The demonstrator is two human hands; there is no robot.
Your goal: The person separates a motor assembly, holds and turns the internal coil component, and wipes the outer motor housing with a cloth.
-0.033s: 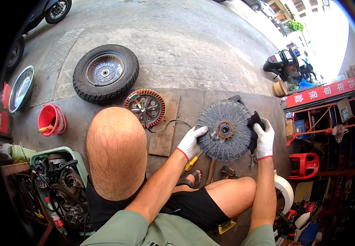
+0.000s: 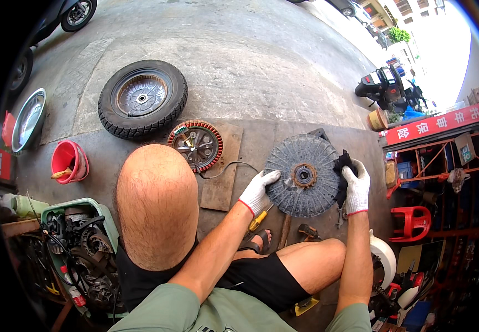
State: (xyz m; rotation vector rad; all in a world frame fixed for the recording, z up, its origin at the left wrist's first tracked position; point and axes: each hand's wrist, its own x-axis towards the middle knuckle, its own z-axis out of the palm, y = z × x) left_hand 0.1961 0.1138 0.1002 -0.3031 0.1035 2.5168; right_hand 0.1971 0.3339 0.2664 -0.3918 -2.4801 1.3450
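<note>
A round grey ribbed motor cover (image 2: 289, 191) with a toothed hub at its centre is held in front of me, its ribbed face upward. My left hand (image 2: 257, 193), in a white knit glove, grips its left edge with the thumb on top. My right hand (image 2: 357, 188), gloved alike, is closed on a black cloth (image 2: 342, 171) at the right rim. Left of the cover, a motor stator (image 2: 202, 150) with copper windings lies partly on a wooden board (image 2: 217, 193), a cable running from it. Below the cover are a yellow-handled screwdriver (image 2: 258, 221) and a wooden handle (image 2: 284, 231).
A tyred wheel (image 2: 179, 105) lies beyond my raised knee. To the left are a pink bucket (image 2: 79, 176), a metal basin (image 2: 41, 116) and a green crate (image 2: 106, 213) of greasy parts. A power tool (image 2: 308, 231) lies by my foot; a red stool (image 2: 411, 224) stands right, near shelving.
</note>
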